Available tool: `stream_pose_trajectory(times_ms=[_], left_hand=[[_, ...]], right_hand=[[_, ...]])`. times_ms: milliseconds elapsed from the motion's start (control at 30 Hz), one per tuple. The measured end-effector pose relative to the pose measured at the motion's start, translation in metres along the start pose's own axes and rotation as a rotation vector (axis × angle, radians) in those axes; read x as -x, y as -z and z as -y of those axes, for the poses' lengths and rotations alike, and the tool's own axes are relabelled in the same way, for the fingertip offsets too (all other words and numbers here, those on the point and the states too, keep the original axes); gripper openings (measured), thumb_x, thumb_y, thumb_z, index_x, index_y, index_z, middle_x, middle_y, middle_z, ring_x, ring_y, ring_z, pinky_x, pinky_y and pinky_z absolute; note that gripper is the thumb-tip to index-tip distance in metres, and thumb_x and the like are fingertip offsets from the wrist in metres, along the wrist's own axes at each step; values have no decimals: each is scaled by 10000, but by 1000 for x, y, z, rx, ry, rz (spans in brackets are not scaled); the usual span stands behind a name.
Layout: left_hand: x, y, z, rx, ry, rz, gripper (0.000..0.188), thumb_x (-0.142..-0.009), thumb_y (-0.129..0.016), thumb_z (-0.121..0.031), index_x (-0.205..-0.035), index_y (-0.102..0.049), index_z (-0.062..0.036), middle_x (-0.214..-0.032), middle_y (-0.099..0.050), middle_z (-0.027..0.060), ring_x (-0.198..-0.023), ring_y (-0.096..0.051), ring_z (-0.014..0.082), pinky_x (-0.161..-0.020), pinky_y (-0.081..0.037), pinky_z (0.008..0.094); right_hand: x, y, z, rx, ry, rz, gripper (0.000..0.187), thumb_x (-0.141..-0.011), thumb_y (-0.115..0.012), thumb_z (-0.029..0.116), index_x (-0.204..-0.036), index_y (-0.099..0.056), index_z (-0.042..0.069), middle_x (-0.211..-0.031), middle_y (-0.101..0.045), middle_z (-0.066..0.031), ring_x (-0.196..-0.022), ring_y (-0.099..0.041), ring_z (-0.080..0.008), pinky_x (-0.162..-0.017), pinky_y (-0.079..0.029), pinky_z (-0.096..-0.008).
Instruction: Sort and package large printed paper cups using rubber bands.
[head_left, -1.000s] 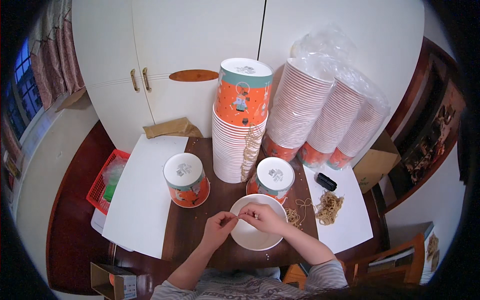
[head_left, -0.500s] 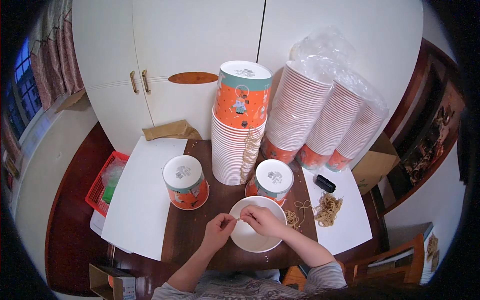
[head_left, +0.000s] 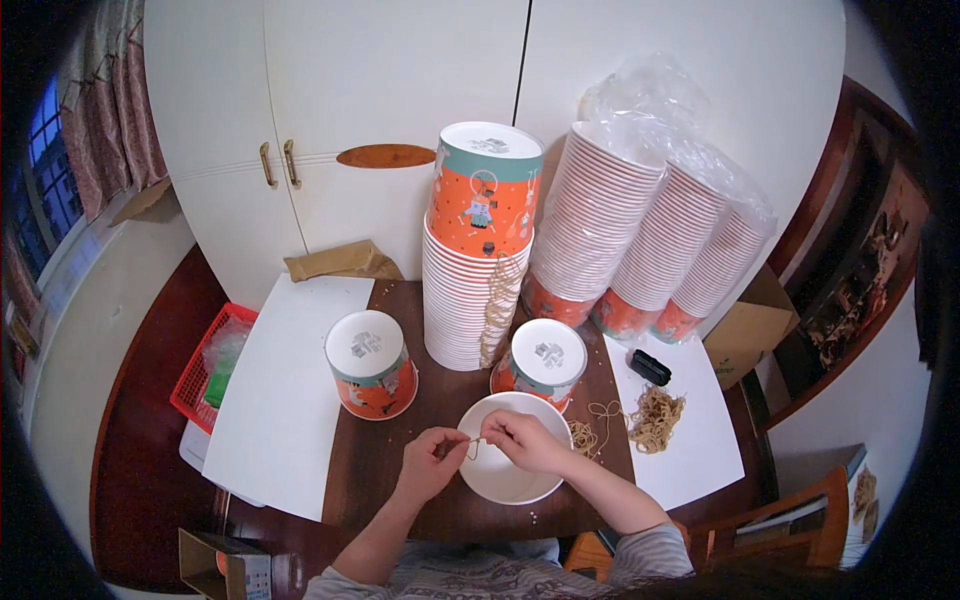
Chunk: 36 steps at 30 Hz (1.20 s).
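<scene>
Over the left part of a white paper bucket (head_left: 515,485), which stands mouth up at the near edge of the table, both hands pinch a short tan string (head_left: 474,446). My left hand (head_left: 432,463) has its thumb and fingertips closed on one end. The other end sits between the fingertips of my right hand (head_left: 522,440), above the bucket's opening. A small loop of the string hangs between them. Just behind the bucket stands an upturned orange-and-green paper bucket (head_left: 548,355). Another upturned bucket (head_left: 368,365) is to the left.
A tall stack of nested buckets (head_left: 470,300) with string draped on its side rises at the back. Plastic-wrapped bucket stacks (head_left: 600,210) lean at the right rear. Tangled tan string (head_left: 656,419) lies beside a black object (head_left: 650,367). A red basket (head_left: 195,380) is at the left.
My fingertips have drawn slightly apart, and a small loop of string now shows between them. My left hand has shifted a little to the left. The buckets have not moved.
</scene>
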<state>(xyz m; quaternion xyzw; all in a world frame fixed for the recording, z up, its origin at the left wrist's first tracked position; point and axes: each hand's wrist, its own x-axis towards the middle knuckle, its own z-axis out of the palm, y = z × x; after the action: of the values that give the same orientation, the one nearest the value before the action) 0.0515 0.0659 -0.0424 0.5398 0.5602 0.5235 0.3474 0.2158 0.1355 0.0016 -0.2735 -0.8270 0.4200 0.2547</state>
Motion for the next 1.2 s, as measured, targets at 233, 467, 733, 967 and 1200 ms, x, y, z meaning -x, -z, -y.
stream_pose_trajectory(times_ms=[233, 467, 733, 967, 1200], left_hand=[[-5, 2, -15, 97, 43, 92, 143, -735, -597, -83, -860, -577, -15, -680, -568, -1, -542, -466, 35, -500, -384, 180], [-4, 4, -29, 24, 3, 81, 93, -749, -581, -58, -821, -558, -3, -686, -573, 22, -593, -512, 48, -528, -414, 192], [-2, 7, -30, -72, -115, 8, 86, -731, -588, -58, -790, -550, -9, -665, -566, 56, -560, -532, 85, -503, -421, 211], [-1, 8, -26, -75, -69, 3, 84, -739, -576, -57, -799, -542, -8, -670, -558, 59, -581, -531, 105, -522, -426, 227], [1, 10, -23, -109, -58, -32, 80, -753, -561, -55, -806, -528, -5, -671, -541, 64, -580, -516, 109, -526, -419, 236]], right_hand=[[-3, -2, 3, -20, -10, -28, 71, -807, -497, 87, -835, -510, 24, -736, -546, -105, -655, -544, -219, -591, -427, -302], [-2, -17, -3, -206, -58, -113, 88, -849, -462, 107, -848, -470, 19, -728, -533, -63, -671, -534, -133, -600, -427, -259], [-3, -25, -8, -520, -129, -41, 74, -876, -406, 91, -849, -425, 24, -725, -506, -44, -676, -519, -107, -631, -425, -235], [-3, -24, -5, -336, -102, 9, 83, -874, -404, 92, -854, -425, 14, -700, -525, -64, -661, -534, -120, -610, -436, -244], [-2, -24, -3, -303, -117, 4, 81, -870, -398, 83, -842, -423, 11, -689, -545, -77, -650, -556, -135, -596, -437, -260]])
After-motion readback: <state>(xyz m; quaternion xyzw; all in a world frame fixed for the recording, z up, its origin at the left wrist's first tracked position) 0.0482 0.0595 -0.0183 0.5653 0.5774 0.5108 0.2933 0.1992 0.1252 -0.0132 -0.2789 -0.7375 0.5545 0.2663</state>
